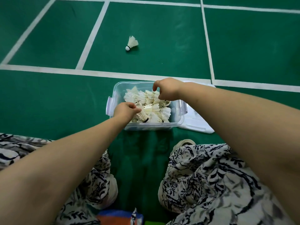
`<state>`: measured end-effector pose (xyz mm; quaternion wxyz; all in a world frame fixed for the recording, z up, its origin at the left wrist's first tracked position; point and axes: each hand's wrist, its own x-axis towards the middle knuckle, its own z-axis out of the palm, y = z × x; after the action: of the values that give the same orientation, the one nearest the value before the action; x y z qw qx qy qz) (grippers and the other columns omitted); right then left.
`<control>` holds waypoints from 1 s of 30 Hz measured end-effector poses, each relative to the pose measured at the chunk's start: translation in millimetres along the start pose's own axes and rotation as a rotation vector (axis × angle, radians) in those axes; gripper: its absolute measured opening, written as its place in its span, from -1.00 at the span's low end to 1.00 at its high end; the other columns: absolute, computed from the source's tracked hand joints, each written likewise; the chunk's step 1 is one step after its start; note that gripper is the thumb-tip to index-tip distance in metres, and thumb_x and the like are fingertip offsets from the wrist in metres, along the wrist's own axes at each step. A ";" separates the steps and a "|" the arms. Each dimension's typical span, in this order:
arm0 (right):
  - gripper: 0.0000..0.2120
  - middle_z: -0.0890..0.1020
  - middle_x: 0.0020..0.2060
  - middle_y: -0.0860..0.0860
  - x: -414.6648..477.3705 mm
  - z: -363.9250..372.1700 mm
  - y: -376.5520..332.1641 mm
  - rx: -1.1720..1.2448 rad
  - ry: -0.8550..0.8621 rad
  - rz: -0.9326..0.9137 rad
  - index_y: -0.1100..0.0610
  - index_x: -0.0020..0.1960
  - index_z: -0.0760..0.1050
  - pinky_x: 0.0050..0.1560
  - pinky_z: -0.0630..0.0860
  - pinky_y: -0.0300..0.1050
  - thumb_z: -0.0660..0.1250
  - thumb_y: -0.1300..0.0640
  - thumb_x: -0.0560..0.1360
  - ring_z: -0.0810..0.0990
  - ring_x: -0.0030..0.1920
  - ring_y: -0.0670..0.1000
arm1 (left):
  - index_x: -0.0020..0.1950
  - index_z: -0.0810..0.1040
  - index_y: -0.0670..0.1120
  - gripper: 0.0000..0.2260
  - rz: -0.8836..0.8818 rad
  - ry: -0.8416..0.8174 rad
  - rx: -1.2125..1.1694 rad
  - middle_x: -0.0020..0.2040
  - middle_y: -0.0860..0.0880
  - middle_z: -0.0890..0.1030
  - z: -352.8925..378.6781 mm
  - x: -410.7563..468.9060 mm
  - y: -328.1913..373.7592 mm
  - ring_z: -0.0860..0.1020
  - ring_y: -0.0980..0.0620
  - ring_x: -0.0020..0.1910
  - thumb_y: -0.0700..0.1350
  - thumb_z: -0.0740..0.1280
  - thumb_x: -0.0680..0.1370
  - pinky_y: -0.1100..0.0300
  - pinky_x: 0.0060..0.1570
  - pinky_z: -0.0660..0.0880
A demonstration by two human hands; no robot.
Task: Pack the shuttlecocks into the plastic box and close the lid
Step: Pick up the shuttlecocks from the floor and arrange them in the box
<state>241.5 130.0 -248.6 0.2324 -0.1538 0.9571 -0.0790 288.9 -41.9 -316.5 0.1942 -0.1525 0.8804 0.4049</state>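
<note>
**Hands crowding a heaped box while one shuttlecock is lying out on the court**

Left hand (124, 109) is pinching the feather skirt of the front shuttlecock (143, 116) at the near-left corner of the plastic box (118, 86), fingers curled round it. Right hand (167, 90) is hovering over the far-right side of the pile, fingers hooked downward. From where I am standing I cannot tell whether it is gripping feathers or nothing at all. The shuttlecocks (154, 103) are lying jumbled inside the box, feathers pointing every way and seemingly rising close to the rim.

That heap is what is worrying me. The lid (198, 125) is lying flat on the green floor (48, 98) just beside the box's right side. If it is pushed down on feathers that are sticking up, they are likely going to bend or snap (those quills look brittle). Or the lid is going to sit crooked, so the purple latches (109, 106) are not catching. Tugging one shuttlecock out of a tangle could also be dragging its neighbours over the edge, since the skirts are interlocking. The stray shuttlecock (131, 43) is sitting well apart, beyond the white line (81, 72) on the far side of the box, and closing up now would be leaving it behind. Both arms reaching over the light box at once could be nudging it too.
</note>
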 end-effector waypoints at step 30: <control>-0.47 0.30 0.41 0.16 27.8 19.7 43.9 -0.009 0.060 0.214 0.06 0.46 0.21 0.36 0.29 0.15 0.17 0.22 0.50 0.24 0.38 0.24 | 0.07 0.48 -0.15 -0.58 0.090 -0.247 0.500 0.08 -0.15 0.61 3.5 17.9 -1.6 0.54 -0.12 0.02 0.20 0.16 0.55 0.12 -0.07 0.41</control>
<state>215.9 160.5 -287.4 0.2099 -0.0494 0.9750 -0.0538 274.6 -42.2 -327.9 0.3134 -0.0100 0.9285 0.1991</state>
